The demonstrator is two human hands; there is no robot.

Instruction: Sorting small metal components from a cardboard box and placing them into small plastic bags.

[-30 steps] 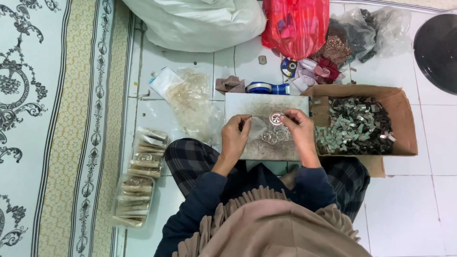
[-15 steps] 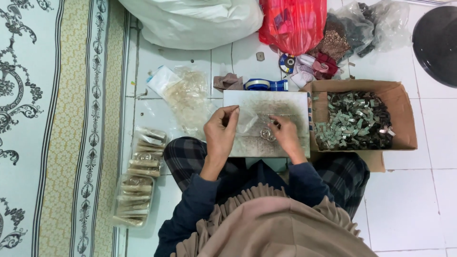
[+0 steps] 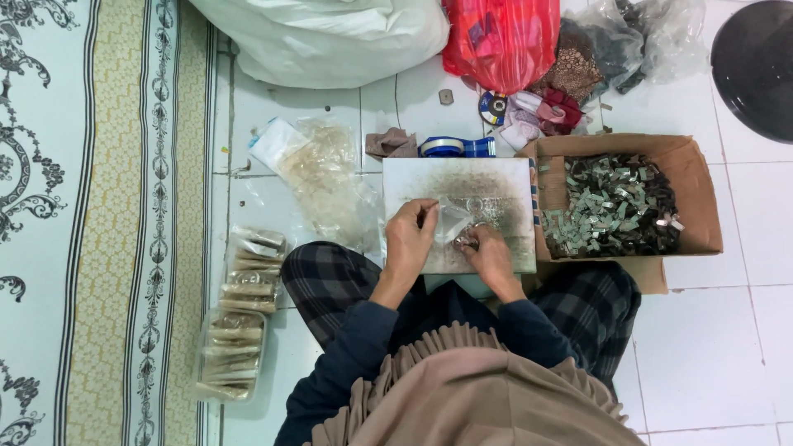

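I sit cross-legged on a tiled floor with a white, smudged work board (image 3: 496,177) across my lap. My left hand (image 3: 410,239) pinches the edge of a small clear plastic bag (image 3: 450,221) held over the board. My right hand (image 3: 487,252) is closed around small shiny metal pieces (image 3: 464,240) right at the bag's mouth. A few more metal pieces (image 3: 487,204) lie loose on the board just beyond my fingers.
A cardboard box (image 3: 692,190) full of small grey-green metal clips sits at my right. Filled clear bags (image 3: 244,310) are stacked at my left, with empty clear bags (image 3: 326,177) above them. Blue tape roll (image 3: 450,147), white sack (image 3: 330,37) and red bag (image 3: 504,37) lie ahead.
Both hands have drawn back toward me from the board's middle. My left hand has picked up a clear bag, and my right hand has gathered metal pieces to it.
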